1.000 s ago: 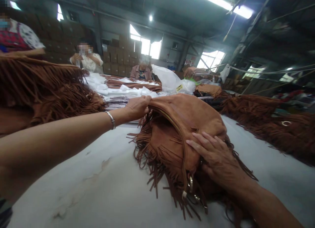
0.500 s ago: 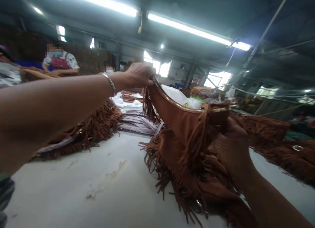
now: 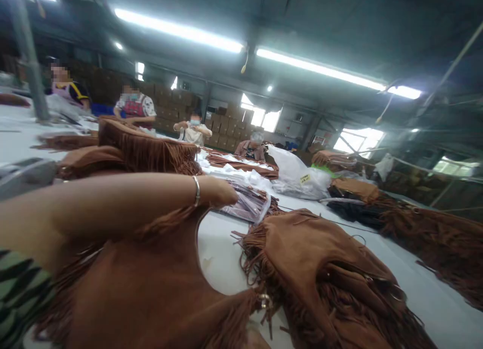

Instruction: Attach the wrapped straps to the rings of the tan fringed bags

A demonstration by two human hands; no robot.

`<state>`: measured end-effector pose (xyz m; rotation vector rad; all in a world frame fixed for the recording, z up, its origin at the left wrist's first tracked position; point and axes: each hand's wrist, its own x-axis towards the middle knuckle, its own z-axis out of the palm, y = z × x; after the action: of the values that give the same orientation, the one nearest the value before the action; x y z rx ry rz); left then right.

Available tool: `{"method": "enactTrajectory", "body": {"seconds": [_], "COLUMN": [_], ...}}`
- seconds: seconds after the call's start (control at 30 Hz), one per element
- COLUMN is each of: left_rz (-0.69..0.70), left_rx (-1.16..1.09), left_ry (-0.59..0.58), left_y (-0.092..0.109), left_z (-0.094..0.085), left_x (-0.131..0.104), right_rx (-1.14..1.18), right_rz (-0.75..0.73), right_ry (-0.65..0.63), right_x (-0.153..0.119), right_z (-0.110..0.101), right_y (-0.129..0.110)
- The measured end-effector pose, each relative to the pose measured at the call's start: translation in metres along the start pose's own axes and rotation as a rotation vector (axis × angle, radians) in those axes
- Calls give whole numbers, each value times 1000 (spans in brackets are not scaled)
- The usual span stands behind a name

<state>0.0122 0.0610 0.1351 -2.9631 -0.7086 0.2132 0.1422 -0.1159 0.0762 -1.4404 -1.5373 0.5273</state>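
Note:
A brown suede-like fringed bag (image 3: pixel 151 283) hangs in front of me, its curved top edge dipping between two raised corners. My left hand (image 3: pixel 219 190), with a silver bangle at the wrist, is closed on the upper corner. Only a blurred sliver of my right hand (image 3: pixel 258 340) shows at the bottom edge, just below the other corner with its metal buckle (image 3: pixel 264 301); its fingers are hidden. To the right, another brown fringed bag (image 3: pixel 298 238) lies on the white table (image 3: pixel 221 241).
More fringed bags (image 3: pixel 147 145) are piled at the left, and others (image 3: pixel 433 233) along the right. Beyond my left hand lie plastic-wrapped pieces (image 3: pixel 249 200) and a white plastic bag (image 3: pixel 289 165). Several people work across the table, with stacked cartons (image 3: pixel 226 125) behind them.
The held bag has come down and to the left, nearer to me. My right hand has dropped almost out of view. The head view has turned left, showing more people.

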Motion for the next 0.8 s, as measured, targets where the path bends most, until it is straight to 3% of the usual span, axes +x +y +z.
{"method": "enactTrajectory", "body": {"seconds": [0.13, 0.2, 0.23, 0.3, 0.4, 0.5, 0.6, 0.7, 0.8], "left_rz": [173, 192, 180, 128, -16, -132, -139, -114, -106], "left_rx": [-121, -174, -196, -228, -255, -285, -329, -405, -534], "left_ry": [101, 169, 199, 244, 319, 372, 367, 367, 392], "left_y": [5, 0, -5, -16, -31, -39, -42, -43, -42], "left_z": [69, 92, 104, 125, 153, 170, 178, 180, 177], "left_x": [35, 46, 49, 52, 50, 46, 45, 46, 47], "right_rx": [-84, -175, -323, -713, -879, -1019, -1158, -1240, -1268], "right_rz": [72, 108, 134, 106, 122, 170, 234, 257, 244], "right_ry": [-140, -229, -316, -292, -263, -257, -275, -324, -364], "right_x": [-28, -14, 2, 50, 129, 185, 213, 230, 245], "right_z": [-23, -40, -47, -55, -44, -13, 17, 30, 26], "right_y": [18, 22, 25, 37, 70, 108, 135, 143, 132]}}
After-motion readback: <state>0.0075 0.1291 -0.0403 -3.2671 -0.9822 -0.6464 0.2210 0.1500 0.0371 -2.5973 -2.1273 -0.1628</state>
